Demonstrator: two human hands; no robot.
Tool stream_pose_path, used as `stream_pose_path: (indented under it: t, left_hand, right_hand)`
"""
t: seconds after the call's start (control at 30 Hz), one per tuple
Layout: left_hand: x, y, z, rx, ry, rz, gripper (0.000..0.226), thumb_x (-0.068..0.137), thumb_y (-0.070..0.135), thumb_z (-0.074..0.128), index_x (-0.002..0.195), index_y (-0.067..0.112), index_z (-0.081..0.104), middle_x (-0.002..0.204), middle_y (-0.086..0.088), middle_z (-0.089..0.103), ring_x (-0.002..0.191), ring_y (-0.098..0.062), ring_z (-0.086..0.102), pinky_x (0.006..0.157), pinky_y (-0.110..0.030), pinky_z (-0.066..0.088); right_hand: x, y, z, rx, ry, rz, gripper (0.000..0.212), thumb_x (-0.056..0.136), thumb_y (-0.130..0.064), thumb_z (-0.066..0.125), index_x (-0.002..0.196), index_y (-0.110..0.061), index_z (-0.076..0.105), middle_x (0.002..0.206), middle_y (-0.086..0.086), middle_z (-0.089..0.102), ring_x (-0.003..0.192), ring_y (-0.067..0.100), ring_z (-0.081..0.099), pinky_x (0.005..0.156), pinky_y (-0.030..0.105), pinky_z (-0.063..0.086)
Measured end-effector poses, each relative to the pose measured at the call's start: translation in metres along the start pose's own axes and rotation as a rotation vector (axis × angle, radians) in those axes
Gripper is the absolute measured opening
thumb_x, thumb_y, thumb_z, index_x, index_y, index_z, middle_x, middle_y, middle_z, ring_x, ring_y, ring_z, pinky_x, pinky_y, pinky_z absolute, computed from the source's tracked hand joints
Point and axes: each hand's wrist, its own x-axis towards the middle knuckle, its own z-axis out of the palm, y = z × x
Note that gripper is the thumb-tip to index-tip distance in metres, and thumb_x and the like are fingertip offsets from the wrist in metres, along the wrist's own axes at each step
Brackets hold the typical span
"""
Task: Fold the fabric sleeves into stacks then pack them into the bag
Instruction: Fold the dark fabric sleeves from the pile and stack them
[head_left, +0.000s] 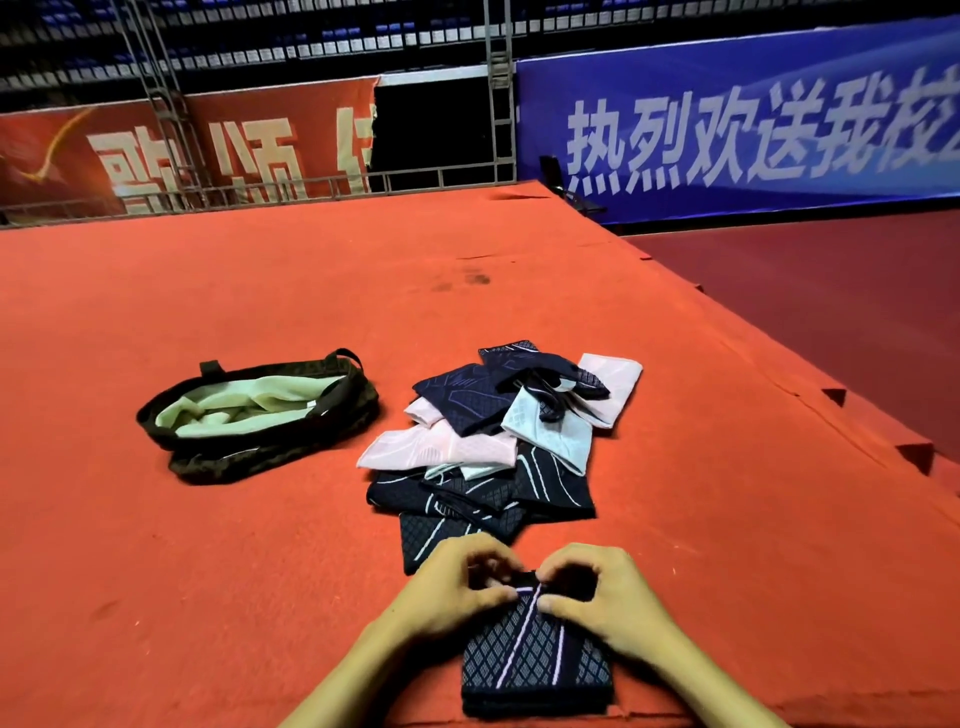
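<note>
A dark diamond-patterned sleeve with pale stripes (535, 660) lies folded on the red carpet close to me. My left hand (457, 587) and my right hand (602, 597) both pinch its far edge, fingers curled around the fabric. Beyond them a loose pile of sleeves (498, 441) mixes navy, pink and white pieces. The camouflage bag (270, 447) sits open to the left of the pile, its pale green lining showing.
The red carpeted platform (260, 291) drops off along its right edge to a darker maroon floor (831, 312). Red and blue banners and metal scaffolding stand behind the platform.
</note>
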Motion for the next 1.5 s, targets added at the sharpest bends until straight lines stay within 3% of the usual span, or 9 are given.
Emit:
stream_pose_path:
  t: [0.27,0.4,0.6,0.7,0.8,0.93,1.1,1.27,1.5]
  left_hand:
    - [0.092,0.030,-0.046,-0.241,0.258,0.048,0.014,0.077,0.019,0.069,0.091,0.021,0.070,0.089,0.006,0.071,0.082,-0.009,0.065,0.080,-0.028,0.052]
    - [0.150,0.038,-0.071,-0.261,0.358,0.041,0.016,0.088,0.004,0.064,0.092,0.019,0.070,0.083,0.003,0.070,0.076,-0.011,0.062,0.078,-0.035,0.055]
    - [0.210,0.017,-0.093,-0.165,0.403,-0.034,0.015,0.093,0.013,0.059,0.099,0.024,0.068,0.095,0.001,0.069,0.081,-0.011,0.060,0.075,-0.029,0.053]
    - [0.221,0.008,-0.094,-0.137,0.360,-0.040,0.016,0.093,0.015,0.060,0.101,0.026,0.068,0.096,0.002,0.072,0.081,-0.004,0.063,0.075,-0.023,0.051]
    - [0.226,0.006,-0.093,-0.135,0.332,0.026,0.021,0.090,0.010,0.063,0.100,0.028,0.069,0.111,0.009,0.068,0.095,0.003,0.064,0.082,-0.012,0.046]
    - [0.227,0.003,-0.088,-0.068,0.313,0.101,0.031,0.081,0.011,0.074,0.109,0.023,0.069,0.115,0.012,0.067,0.107,0.000,0.062,0.093,-0.017,0.047]
    - [0.222,0.014,-0.086,-0.002,0.356,0.159,0.041,0.072,-0.004,0.074,0.105,0.021,0.069,0.107,0.007,0.070,0.102,-0.002,0.064,0.090,-0.017,0.048]
    - [0.205,0.054,-0.095,0.133,0.460,0.363,0.044,0.065,-0.006,0.065,0.096,0.026,0.067,0.095,0.010,0.065,0.088,0.000,0.061,0.075,-0.014,0.050]
    - [0.154,0.136,-0.108,0.085,0.453,0.507,0.022,0.072,0.002,0.065,0.083,0.021,0.065,0.088,0.000,0.066,0.079,-0.006,0.059,0.061,-0.026,0.049]
  right_hand:
    - [0.094,-0.003,-0.055,0.353,0.374,0.006,0.024,0.078,0.007,0.071,0.081,-0.016,0.068,0.072,-0.008,0.070,0.062,0.002,0.060,0.051,0.022,0.051]
    - [0.153,0.005,-0.090,0.345,0.443,0.004,0.023,0.083,0.002,0.068,0.088,-0.020,0.065,0.082,-0.001,0.066,0.069,0.007,0.060,0.055,0.024,0.056]
    - [0.213,0.035,-0.112,0.257,0.369,0.066,0.022,0.090,-0.014,0.065,0.100,-0.033,0.060,0.104,-0.006,0.061,0.075,0.020,0.061,0.061,0.035,0.052]
    - [0.232,0.052,-0.110,0.165,0.305,0.060,0.026,0.089,-0.021,0.066,0.106,-0.039,0.058,0.113,-0.010,0.061,0.083,0.009,0.058,0.075,0.032,0.050]
    - [0.243,0.056,-0.103,0.191,0.235,0.001,0.028,0.088,-0.016,0.067,0.103,-0.040,0.060,0.112,-0.007,0.065,0.088,0.002,0.059,0.075,0.017,0.047]
    - [0.248,0.058,-0.094,0.193,0.254,-0.039,0.026,0.084,-0.010,0.071,0.097,-0.032,0.067,0.101,-0.007,0.071,0.097,0.009,0.066,0.091,0.029,0.051]
    - [0.238,0.036,-0.101,0.256,0.371,-0.100,0.024,0.077,-0.004,0.077,0.091,-0.022,0.069,0.087,0.001,0.072,0.084,0.011,0.066,0.081,0.025,0.051]
    - [0.205,-0.012,-0.125,0.061,0.408,-0.237,0.041,0.069,-0.001,0.082,0.090,-0.032,0.065,0.089,-0.015,0.069,0.084,-0.004,0.063,0.077,0.013,0.047]
    - [0.145,-0.088,-0.155,-0.005,0.542,-0.440,0.032,0.070,-0.009,0.080,0.082,-0.037,0.068,0.084,-0.022,0.070,0.078,0.004,0.066,0.072,0.028,0.051]
